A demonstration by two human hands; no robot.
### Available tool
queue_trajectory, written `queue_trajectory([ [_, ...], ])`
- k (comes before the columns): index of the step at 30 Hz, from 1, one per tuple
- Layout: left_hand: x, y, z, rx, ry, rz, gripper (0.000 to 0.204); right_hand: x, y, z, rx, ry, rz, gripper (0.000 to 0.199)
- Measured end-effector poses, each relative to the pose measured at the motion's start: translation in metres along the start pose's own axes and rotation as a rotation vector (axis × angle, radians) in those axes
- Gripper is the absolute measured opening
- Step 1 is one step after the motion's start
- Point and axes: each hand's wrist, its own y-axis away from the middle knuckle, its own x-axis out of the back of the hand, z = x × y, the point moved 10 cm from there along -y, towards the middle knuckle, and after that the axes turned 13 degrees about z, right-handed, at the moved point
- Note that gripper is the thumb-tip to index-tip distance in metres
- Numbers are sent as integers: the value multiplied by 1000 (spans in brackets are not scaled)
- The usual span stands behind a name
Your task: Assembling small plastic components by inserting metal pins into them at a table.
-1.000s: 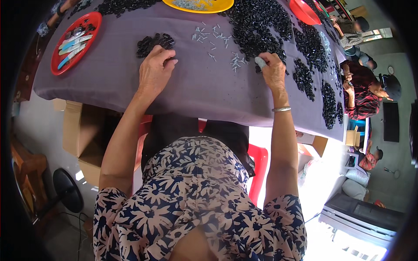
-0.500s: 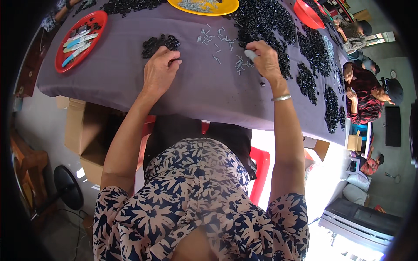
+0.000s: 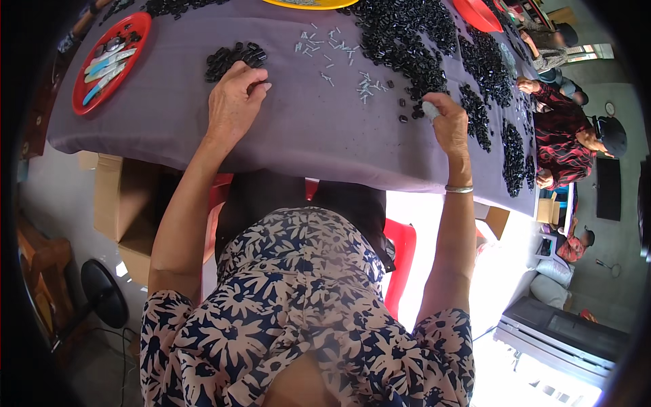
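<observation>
My left hand (image 3: 234, 103) rests on the purple cloth at the near edge of a small heap of shiny black pieces (image 3: 224, 64). Its fingers are curled, thumb close to the forefinger; anything between them is too small to make out. My right hand (image 3: 450, 125), with a whitish cover on one digit and a bangle at the wrist, is at the near edge of the large spread of black pieces (image 3: 393, 47). Those fingers are also closed, and whatever they hold is hidden. Small grey pins (image 3: 366, 86) lie scattered between the hands, with a few loose black pieces (image 3: 403, 118) beside the right hand.
A red tray (image 3: 137, 54) with several knife-like tools stands at the left. A yellow dish (image 3: 312, 4) and a red basin (image 3: 478, 15) are at the far side. More black piles (image 3: 513, 156) line the right side, where other people (image 3: 566, 139) sit. A cardboard box (image 3: 112, 197) sits below the table.
My right hand has moved right and nearer me, from beside the grey pins to the edge of the black pieces. The left hand stays by its small heap. The whole view has shifted slightly.
</observation>
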Motion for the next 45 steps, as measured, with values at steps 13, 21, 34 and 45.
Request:
queue_trajectory([
  [13,10,-6,11,-100,-45,59,11,-19,-34,-45,256,183,61,19],
  [21,11,7,15,-183,-25,127,10,-29,-33,-47,236,396,-98,17],
  [34,13,8,25,-235,-53,168,10,-36,-39,-53,280,321,-32,5],
  [45,24,5,41,-297,30,274,17,-42,-41,-74,42,-214,-18,11],
])
